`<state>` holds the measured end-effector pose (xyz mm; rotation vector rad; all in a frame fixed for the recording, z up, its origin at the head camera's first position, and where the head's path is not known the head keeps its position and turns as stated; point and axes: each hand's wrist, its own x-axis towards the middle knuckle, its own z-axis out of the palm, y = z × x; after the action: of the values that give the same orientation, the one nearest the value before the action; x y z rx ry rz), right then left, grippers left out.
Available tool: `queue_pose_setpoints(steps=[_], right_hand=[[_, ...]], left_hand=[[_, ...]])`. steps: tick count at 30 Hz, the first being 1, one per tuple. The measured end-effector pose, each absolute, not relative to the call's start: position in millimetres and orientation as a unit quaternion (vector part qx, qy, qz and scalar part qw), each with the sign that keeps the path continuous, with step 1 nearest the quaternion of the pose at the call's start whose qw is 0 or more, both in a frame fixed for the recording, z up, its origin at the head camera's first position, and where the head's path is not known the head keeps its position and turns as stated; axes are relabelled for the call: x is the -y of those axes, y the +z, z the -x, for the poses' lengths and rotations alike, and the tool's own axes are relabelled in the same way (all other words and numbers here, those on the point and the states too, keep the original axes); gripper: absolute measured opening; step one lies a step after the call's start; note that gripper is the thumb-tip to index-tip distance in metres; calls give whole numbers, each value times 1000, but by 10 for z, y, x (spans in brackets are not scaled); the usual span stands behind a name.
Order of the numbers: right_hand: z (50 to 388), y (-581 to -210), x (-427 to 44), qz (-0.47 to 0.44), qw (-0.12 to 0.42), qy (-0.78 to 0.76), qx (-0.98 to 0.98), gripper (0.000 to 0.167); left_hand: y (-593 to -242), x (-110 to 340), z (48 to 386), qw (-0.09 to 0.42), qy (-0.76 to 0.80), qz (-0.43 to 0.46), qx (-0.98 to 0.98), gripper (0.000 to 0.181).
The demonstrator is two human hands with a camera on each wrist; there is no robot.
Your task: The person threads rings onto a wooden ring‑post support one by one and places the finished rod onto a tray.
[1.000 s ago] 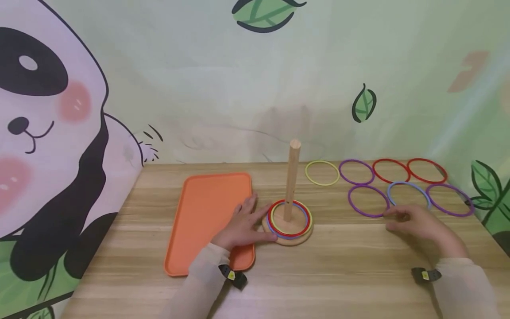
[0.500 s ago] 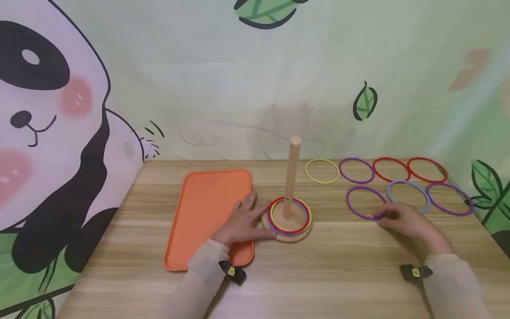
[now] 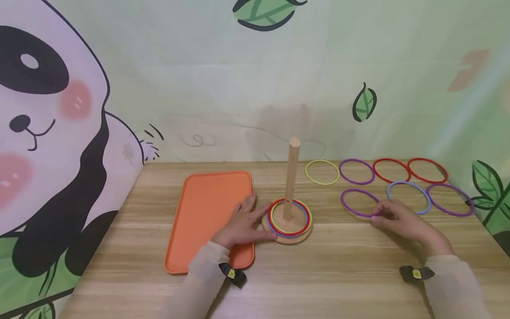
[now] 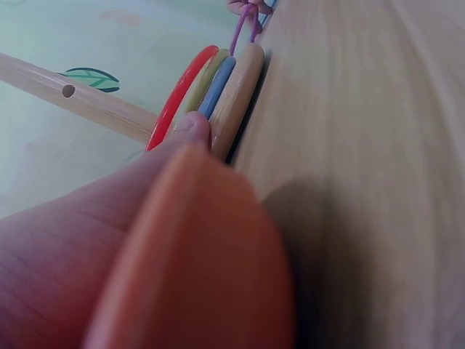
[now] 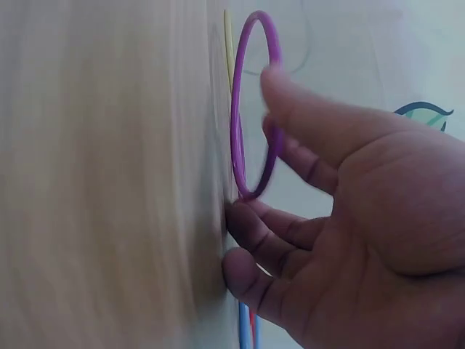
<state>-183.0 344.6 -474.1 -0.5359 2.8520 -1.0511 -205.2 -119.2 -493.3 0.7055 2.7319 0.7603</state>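
Right hand (image 3: 406, 226) has a thin, round purple ring (image 5: 235, 123) pinched between thumb and index finger, lower right of the head view. Left hand (image 3: 241, 226) has a relaxed grip, fingers spread over a flat orange tray (image 3: 199, 217), thumb on the thin blue ring (image 4: 218, 87) around the upright pale wooden pole (image 3: 291, 177) near centre frame.

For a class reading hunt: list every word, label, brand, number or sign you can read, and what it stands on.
No readable text in any view.
Left wrist device: yellow mark too small to read.
Right wrist device: yellow mark too small to read.
Wall: drawings and squiggles, no readable letters.
Held purple ring, wooden peg, orange tray: no lettering visible.
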Motion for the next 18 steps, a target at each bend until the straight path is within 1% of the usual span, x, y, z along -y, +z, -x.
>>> queue_pose_setpoints(steps=[6,14,18], right_hand=[[1846,-4751,-3407,160,-1,-342,-926,19],[1850,-4708,-3359,96,7,-355,-930,36],[1850,-4673,-3331,81,-7,-359,-930,41]], left_hand=[[-4935,1195,2046,113,264,-241,-927,97],[-4937,1198,2041,113,261,-239,-928,98],[-4930,1204,2040,114,264,-237,-928,97]])
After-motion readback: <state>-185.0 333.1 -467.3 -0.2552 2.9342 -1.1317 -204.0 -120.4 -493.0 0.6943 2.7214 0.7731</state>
